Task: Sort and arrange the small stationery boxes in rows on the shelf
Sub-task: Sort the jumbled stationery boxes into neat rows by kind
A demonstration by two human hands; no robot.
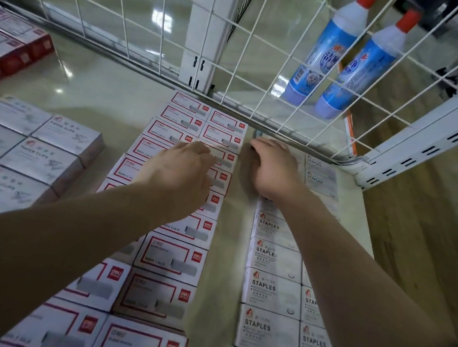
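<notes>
We look down at a pale shelf (97, 86) backed by a white wire grid (141, 21). Our left hand (180, 169) rests on two rows of red-bordered boxes (166, 258). Our right hand (273, 167), fingers curled, sits at the far end of the staples boxes (270, 289) — contents of its grasp hidden. Paper clip boxes (40, 158) lie left; two blue bottles (341, 59) stand behind the grid.

Bright, even overhead light. White glare spots sit on the glossy shelf (73, 84) toward 10 o'clock and on the floor (158, 14) at 12. Shadows are soft and faint. Wide-angle bending curves the mesh (272, 67); edges toward 6 o'clock blur slightly.
</notes>
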